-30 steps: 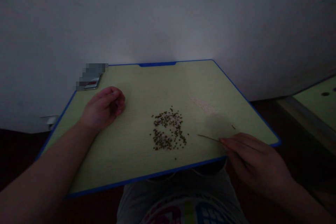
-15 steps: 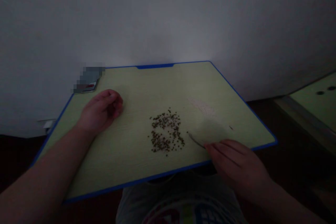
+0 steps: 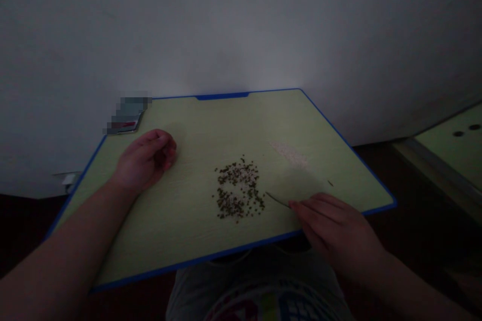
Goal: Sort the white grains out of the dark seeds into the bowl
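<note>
My right hand (image 3: pixel 335 225) pinches a thin, slightly curved dark stick (image 3: pixel 277 200) between thumb and fingertips. The stick's free tip points left, close to the right edge of a mixed heap of dark greenish beans and pale grains (image 3: pixel 239 188). At the left of the table my left hand (image 3: pixel 148 158) rests with its fingers curled in, and nothing shows in them. A separate patch of pale grains (image 3: pixel 289 154) lies right of the heap and farther back. One short dark sliver (image 3: pixel 330 183) sits alone beyond my right hand.
The pale table (image 3: pixel 188 241) has a blue rim and stands against a grey wall (image 3: pixel 226 25). A phone-like flat object (image 3: pixel 130 116), partly blurred out, lies at the back left corner. A pale panel with dark holes (image 3: pixel 457 150) stands at the right.
My right hand has shifted slightly left and away from me, bringing the stick's tip nearer the heap. My left hand stays in place.
</note>
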Motion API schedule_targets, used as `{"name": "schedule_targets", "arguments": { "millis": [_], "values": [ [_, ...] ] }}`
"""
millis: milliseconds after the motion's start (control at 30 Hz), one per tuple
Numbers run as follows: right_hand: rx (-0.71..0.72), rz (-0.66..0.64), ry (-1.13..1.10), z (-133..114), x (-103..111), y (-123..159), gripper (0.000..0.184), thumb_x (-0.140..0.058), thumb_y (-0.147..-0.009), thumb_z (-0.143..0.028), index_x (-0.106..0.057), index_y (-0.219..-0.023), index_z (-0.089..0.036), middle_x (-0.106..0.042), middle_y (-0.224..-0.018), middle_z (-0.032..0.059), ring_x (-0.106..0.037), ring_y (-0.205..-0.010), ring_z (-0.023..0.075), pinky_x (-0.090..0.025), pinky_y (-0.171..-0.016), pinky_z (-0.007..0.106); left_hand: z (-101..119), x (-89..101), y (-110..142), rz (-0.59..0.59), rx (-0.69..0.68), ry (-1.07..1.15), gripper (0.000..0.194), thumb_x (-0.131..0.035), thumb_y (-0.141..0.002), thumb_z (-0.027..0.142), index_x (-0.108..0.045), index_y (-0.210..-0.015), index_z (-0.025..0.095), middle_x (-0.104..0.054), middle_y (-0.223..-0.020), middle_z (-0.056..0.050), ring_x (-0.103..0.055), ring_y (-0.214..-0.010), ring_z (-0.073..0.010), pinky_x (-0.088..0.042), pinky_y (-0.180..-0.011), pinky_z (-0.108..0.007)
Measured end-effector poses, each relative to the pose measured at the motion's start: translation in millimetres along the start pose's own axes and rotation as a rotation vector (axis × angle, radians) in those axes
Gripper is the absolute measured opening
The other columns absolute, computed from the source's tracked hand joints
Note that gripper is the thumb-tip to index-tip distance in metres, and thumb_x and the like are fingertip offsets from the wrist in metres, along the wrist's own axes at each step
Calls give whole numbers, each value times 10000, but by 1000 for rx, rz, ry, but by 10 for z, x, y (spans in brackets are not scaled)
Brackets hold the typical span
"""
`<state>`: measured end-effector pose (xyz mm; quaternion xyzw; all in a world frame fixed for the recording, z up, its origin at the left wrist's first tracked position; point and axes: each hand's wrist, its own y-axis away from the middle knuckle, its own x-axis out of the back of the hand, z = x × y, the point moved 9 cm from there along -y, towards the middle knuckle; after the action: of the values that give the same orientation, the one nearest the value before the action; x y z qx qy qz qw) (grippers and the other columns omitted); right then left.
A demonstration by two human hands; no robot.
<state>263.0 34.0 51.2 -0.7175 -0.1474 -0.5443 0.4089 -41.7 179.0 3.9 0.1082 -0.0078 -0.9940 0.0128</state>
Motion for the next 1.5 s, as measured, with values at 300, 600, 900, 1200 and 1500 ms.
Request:
{"name": "schedule_targets", "arguments": {
  "millis": [300,600,900,1200,1500],
  "values": [
    [35,5,-21,-88,-20,-43,277,-465,-876,-86,-632,-1097,-101,-711,-856,89,-628,-747,193,-573,-704,354,2,-7,-2,-24,-5,17,115,-632,-758,224,-572,-690,152,-584,-578,-7,-483,-405,-90,-345,-331,-189],
    [-70,-17,93,48,-71,-15,250,-497,-877,-97,-640,-1075,-41,-686,-828,102,-598,-738,212,-559,-695,370,23,-30,13,-25,-7,23,118,-638,-749,216,-562,-686,151,-570,-549,-2,-482,-403,-90,-351,-334,-186],
    [-13,-31,105,-85,-130,-37,278,-492,-874,-87,-631,-1109,-36,-677,-831,105,-581,-742,215,-544,-697,374,6,-15,8,-3,21,13,97,-619,-752,193,-567,-678,158,-585,-562,-5,-493,-408,-94,-359,-328,-185],
    [-134,-7,286,207,-106,-61,265,-497,-872,-99,-648,-1083,-42,-680,-819,114,-589,-743,234,-537,-678,384,1,-21,9,-35,0,11,124,-631,-758,227,-561,-682,157,-573,-556,-2,-484,-399,-92,-344,-329,-183],
    [17,-45,78,-146,-190,-72,281,-499,-868,-90,-639,-1105,-30,-670,-796,105,-591,-720,213,-538,-664,374,10,-17,-2,-29,0,3,112,-635,-753,228,-567,-699,157,-577,-566,-4,-491,-404,-97,-342,-321,-183]
  ]
}}
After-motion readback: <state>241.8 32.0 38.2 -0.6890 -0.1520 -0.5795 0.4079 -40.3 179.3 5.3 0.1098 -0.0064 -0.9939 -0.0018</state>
